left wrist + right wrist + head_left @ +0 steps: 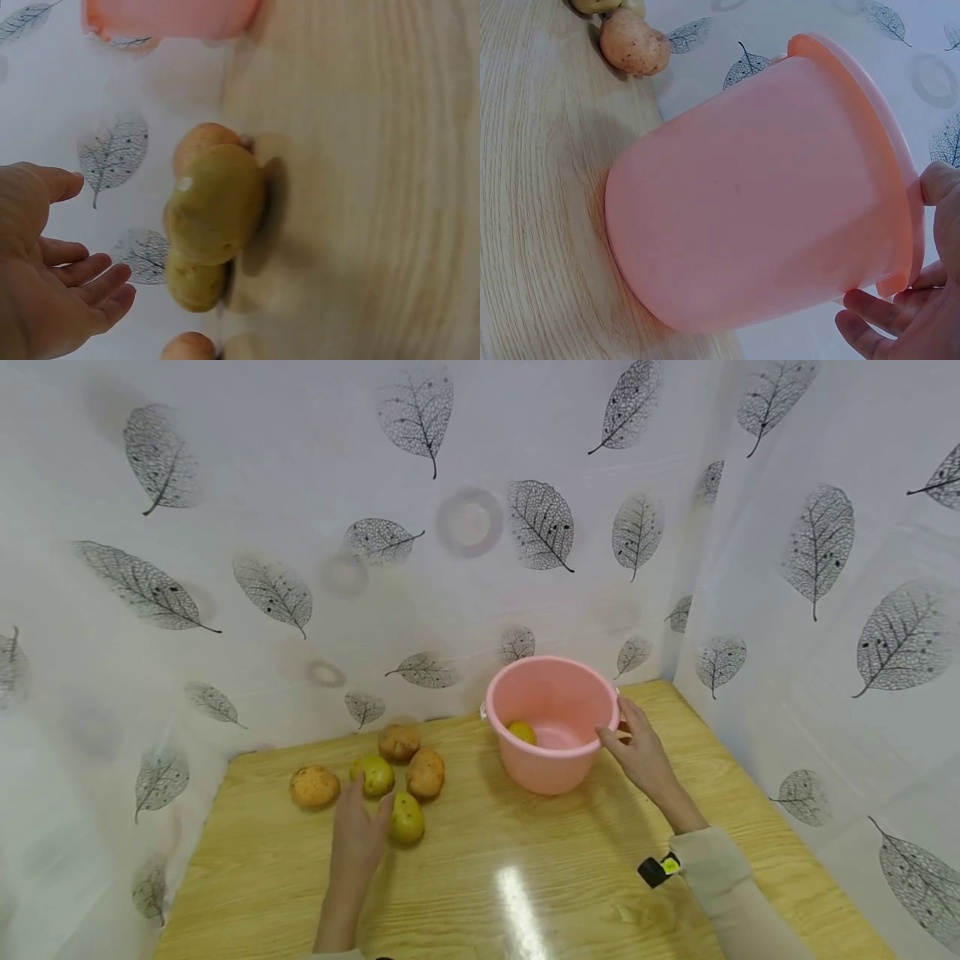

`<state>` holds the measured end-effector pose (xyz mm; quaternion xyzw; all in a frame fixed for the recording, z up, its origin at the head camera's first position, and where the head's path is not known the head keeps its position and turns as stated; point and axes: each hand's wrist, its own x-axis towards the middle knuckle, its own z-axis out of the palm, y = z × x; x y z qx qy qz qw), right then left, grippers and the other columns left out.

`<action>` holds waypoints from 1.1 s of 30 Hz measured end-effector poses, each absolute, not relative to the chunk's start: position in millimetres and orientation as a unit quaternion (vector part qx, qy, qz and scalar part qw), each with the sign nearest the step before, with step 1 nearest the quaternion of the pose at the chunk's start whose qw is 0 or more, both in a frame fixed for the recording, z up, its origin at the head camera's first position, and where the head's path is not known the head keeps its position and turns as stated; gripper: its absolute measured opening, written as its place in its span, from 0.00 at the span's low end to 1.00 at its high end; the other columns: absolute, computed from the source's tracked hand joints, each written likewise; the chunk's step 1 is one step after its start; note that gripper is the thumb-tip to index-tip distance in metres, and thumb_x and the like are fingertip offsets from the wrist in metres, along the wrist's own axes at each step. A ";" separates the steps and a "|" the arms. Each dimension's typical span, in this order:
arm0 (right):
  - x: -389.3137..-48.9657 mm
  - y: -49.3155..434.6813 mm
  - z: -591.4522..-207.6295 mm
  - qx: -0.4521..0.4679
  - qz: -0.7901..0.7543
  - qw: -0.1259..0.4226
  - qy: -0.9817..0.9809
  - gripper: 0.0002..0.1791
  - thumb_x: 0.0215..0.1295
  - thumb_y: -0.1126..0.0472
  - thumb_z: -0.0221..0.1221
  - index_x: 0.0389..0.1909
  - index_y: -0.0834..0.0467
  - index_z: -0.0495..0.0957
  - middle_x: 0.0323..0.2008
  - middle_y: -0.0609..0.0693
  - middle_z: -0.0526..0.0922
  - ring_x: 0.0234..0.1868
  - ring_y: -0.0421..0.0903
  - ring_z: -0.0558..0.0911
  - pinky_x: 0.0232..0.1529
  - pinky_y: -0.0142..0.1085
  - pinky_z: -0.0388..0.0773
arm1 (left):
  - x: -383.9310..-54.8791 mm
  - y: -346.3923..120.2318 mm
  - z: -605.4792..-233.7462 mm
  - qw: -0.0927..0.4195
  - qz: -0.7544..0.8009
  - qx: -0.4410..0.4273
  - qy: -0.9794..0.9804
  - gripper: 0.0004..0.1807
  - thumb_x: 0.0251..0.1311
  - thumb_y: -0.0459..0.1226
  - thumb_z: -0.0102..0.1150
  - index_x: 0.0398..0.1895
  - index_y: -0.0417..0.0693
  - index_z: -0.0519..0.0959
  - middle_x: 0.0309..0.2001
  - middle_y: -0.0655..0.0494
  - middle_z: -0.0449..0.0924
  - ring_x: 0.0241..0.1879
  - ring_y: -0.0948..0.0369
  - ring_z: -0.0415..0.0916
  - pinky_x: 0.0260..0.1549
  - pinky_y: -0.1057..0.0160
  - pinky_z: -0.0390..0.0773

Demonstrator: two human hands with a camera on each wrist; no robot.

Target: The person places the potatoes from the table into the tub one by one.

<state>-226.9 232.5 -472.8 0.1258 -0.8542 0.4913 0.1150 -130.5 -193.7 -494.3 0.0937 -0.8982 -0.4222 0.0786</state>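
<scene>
My left hand (357,837) hovers with spread fingers over the table, its fingertips at a greenish-yellow fruit (375,773) and beside a second greenish-yellow fruit (407,820). In the left wrist view that hand (52,270) holds nothing. On the right, my right hand (643,762) grips the rim of a pink bucket (551,774), thumb on the rim and fingers beneath it outside, as the right wrist view shows. The bucket stands upright on the table. Inside lies a yellow, round fruit (522,732), partly hidden by the near wall.
Around the greenish fruits lie brown potatoes: one to the left (314,787), one behind (399,742) and one to the right (426,773). Leaf-printed white sheeting (465,610) rises along the back and sides of the wooden table (465,893).
</scene>
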 end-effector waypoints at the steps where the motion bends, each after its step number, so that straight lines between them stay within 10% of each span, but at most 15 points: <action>1: -226.6 232.1 -472.4 0.126 0.492 0.116 -0.854 0.38 0.76 0.57 0.59 0.81 0.59 0.55 0.75 0.66 0.60 0.60 0.65 0.78 0.47 0.28 0.76 | -129.7 -193.5 -498.7 0.071 -0.423 0.097 -0.898 0.39 0.76 0.42 0.55 0.78 0.29 0.53 0.76 0.26 0.52 0.75 0.32 0.50 0.72 0.34 0.53; 33: -225.1 232.5 -470.6 0.131 0.498 0.113 -0.850 0.38 0.76 0.62 0.58 0.81 0.62 0.53 0.75 0.69 0.59 0.61 0.69 0.77 0.46 0.27 0.76 | -120.2 -175.7 -551.0 0.055 -0.431 0.151 -0.888 0.35 0.79 0.44 0.49 0.75 0.24 0.57 0.71 0.25 0.61 0.72 0.33 0.58 0.71 0.35 0.58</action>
